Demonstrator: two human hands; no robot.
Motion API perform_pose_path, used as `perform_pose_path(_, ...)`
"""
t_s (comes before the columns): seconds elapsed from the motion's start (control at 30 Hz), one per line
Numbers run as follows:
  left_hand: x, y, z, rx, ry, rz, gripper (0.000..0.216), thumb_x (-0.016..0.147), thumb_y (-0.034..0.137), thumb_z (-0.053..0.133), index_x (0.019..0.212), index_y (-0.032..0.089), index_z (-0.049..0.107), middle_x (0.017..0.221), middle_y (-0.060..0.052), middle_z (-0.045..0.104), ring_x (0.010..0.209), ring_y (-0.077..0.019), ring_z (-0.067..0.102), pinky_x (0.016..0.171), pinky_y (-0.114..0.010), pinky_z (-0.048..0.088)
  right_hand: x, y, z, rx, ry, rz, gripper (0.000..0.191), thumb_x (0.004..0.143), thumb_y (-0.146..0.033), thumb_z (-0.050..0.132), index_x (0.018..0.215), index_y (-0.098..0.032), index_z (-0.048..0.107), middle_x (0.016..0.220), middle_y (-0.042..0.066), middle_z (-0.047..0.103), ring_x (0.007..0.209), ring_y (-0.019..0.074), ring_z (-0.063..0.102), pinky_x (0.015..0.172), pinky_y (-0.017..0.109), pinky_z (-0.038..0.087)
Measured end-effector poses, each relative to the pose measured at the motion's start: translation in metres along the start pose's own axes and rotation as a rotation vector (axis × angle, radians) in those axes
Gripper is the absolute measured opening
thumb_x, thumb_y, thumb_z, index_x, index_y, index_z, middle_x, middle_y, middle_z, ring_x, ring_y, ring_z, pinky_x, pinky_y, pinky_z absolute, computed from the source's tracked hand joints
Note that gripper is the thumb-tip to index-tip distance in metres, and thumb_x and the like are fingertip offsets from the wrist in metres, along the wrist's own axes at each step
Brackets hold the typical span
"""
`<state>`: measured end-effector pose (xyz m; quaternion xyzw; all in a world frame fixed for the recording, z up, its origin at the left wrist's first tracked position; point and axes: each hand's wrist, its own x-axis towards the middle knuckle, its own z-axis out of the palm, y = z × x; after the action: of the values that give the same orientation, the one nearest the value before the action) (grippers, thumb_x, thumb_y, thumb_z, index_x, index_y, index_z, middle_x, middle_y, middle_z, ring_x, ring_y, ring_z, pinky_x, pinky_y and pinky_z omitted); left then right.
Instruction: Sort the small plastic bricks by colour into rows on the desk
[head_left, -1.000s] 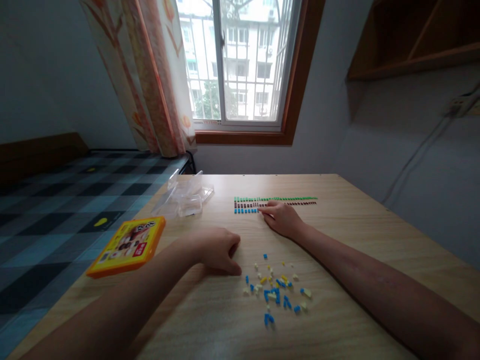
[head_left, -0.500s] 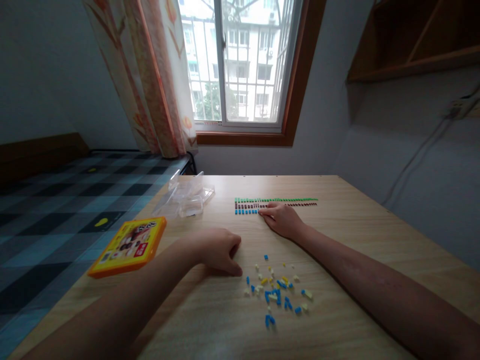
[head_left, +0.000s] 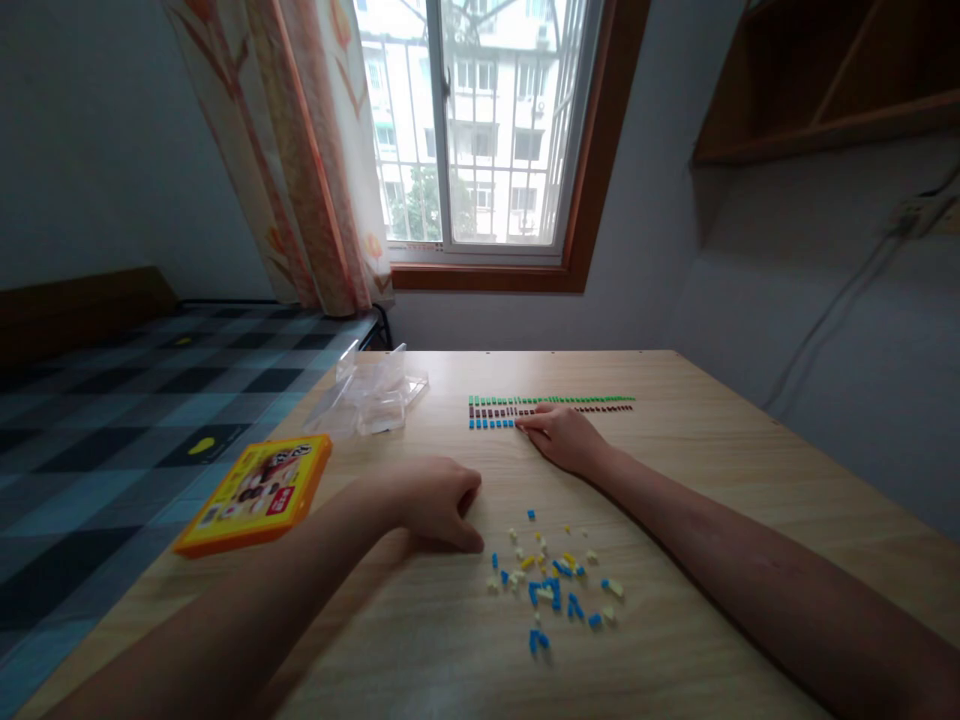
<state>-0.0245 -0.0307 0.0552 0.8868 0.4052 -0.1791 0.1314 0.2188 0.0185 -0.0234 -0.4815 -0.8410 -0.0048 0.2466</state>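
My right hand [head_left: 566,437] reaches to the far part of the table, its fingertips together at the right end of a short row of small blue building bricks [head_left: 487,424]. The end brick is mostly hidden at the fingertips. Behind that row run a longer row of brown bricks [head_left: 487,412] and a row of green bricks [head_left: 510,400]; my right hand covers part of the brown one. My left hand [head_left: 442,500] rests on the table with fingers curled and thumb apart, holding nothing. Just right of it lies a scattered group of blue, yellow and cream bricks [head_left: 555,590].
A yellow-orange box [head_left: 255,492] lies at the table's left edge. Behind it stand clear plastic trays [head_left: 382,410]. A bed with a checked cover [head_left: 150,400] adjoins the left side; a window [head_left: 502,150] is beyond the wooden table [head_left: 720,470].
Almost nothing differs. Both hands keep their places, and the bricks lie as before; the view has shifted very slightly.
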Motion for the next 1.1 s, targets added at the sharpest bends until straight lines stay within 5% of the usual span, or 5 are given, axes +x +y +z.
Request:
perform_pose_path(0.73,-0.001,0.001,-0.001,0.018,-0.01,0.009,0.044,0.066,0.061,0.064,0.085,0.021,0.065,0.088,-0.007,0.07,0.071,-0.0212,0.058,0.059,-0.03,0.043,-0.001,0.008,0.003,0.108,0.052,-0.025,0.028,0.093,-0.023,0.052,0.109,-0.023,0.075,0.097,0.007,0.072,0.087,0.0177,0.065,0.082,0.027,0.048)
perform_pose_path(0.87,0.0,0.0,0.0,0.023,-0.009,0.013,0.045,0.066,0.062,0.064,0.084,0.021,0.065,0.087,-0.007,0.07,0.068,-0.0204,0.057,0.057,-0.03,0.041,-0.002,0.007,-0.002,0.223,0.066,-0.007,0.028,0.089,-0.022,0.054,0.108,-0.018,0.074,0.091,0.007,0.072,0.073,0.0148,0.062,0.074,0.026,0.048)
perform_pose_path(0.93,0.0,0.0,0.0,0.021,-0.009,0.009,0.045,0.066,0.062,0.064,0.085,0.021,0.065,0.087,-0.007,0.07,0.068,-0.0203,0.057,0.058,-0.03,0.042,-0.002,0.006,-0.009,0.342,-0.043,0.037,0.025,0.086,-0.025,0.059,0.103,-0.016,0.075,0.082,0.005,0.07,0.065,0.0128,0.058,0.067,0.025,0.046)
perform_pose_path(1.1,0.001,-0.001,0.001,0.014,-0.012,0.012,0.044,0.066,0.06,0.064,0.086,0.021,0.066,0.086,-0.006,0.07,0.068,-0.0203,0.057,0.06,-0.031,0.043,-0.003,-0.003,-0.032,0.584,-0.602,0.067,0.024,0.077,-0.038,0.071,0.087,-0.016,0.075,0.072,0.001,0.066,0.063,0.0111,0.056,0.058,0.021,0.042)
